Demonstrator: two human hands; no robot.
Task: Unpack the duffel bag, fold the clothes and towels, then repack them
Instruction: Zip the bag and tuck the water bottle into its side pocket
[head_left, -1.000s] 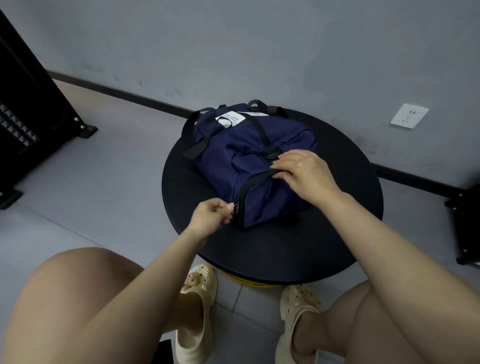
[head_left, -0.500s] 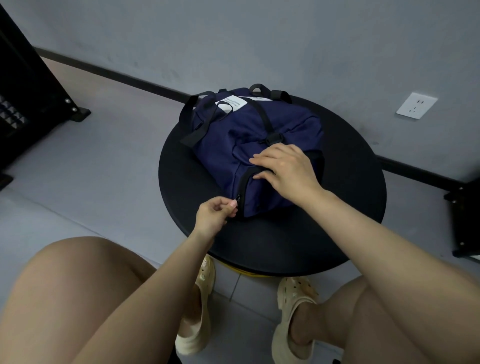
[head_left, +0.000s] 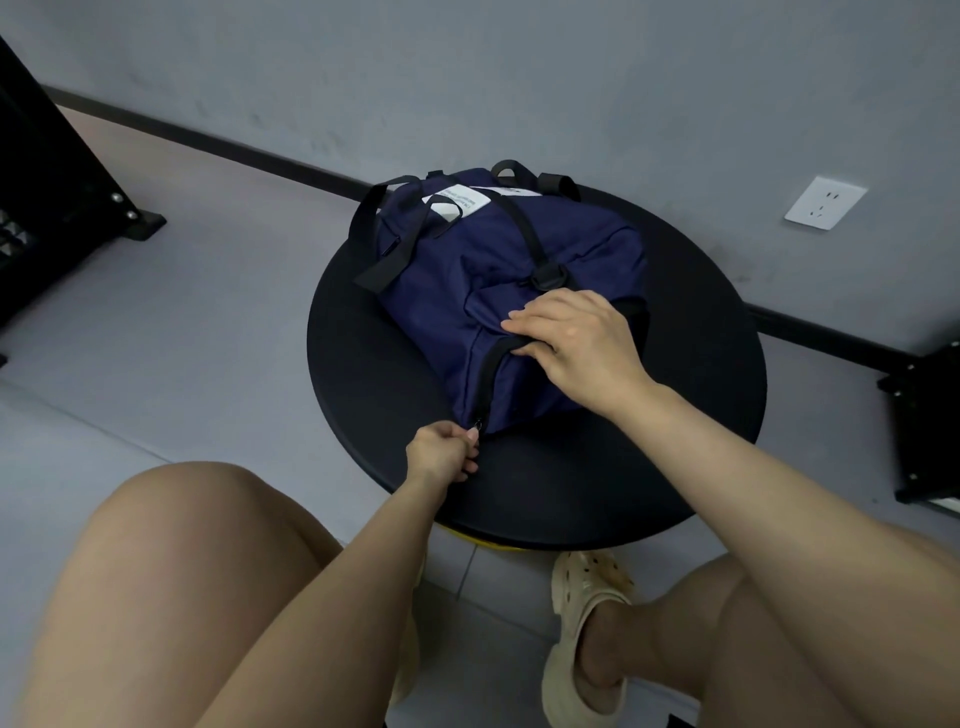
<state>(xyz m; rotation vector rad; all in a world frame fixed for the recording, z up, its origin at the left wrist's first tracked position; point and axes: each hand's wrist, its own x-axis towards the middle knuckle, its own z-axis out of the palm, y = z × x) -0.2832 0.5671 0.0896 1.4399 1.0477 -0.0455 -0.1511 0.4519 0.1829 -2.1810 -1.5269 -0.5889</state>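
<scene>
Navy-blue fabric duffel bag (head_left: 467, 291) with black webbing straps lies on its side on a round black table (head_left: 691, 415), taking up the far half of the tabletop and reaching toward the middle. A white rectangular label (head_left: 457, 200) with small print sits near the bag's far end, too small to read. One black strap runs lengthwise over the bag to a black plastic buckle (head_left: 550, 274), just beyond the fingers of the right hand.

A black zipper (head_left: 491, 366) curves down the near end of the bag. The left hand (head_left: 441, 454) is curled tight at the bottom of that zipper, thumb and forefinger pinching the small zipper pull (head_left: 477, 427) just above the tabletop. The right hand (head_left: 571, 343) rests on top of the bag's near end — fingers stretched over the cloth, thumb tucked under at the zipper's upper bend, clamping the fabric there between thumb and fingers. Whether the zipper is parted at all cannot be told; no contents show.

The person sits with bare knees at either side of the table, one cream-coloured foam clog (head_left: 584, 639) showing on the grey tiled floor (head_left: 182, 338) below the table's edge. A white wall socket (head_left: 825, 203) sits on the grey wall to the right — dark metal frames (head_left: 57, 208) stand at the far left and right edges.
</scene>
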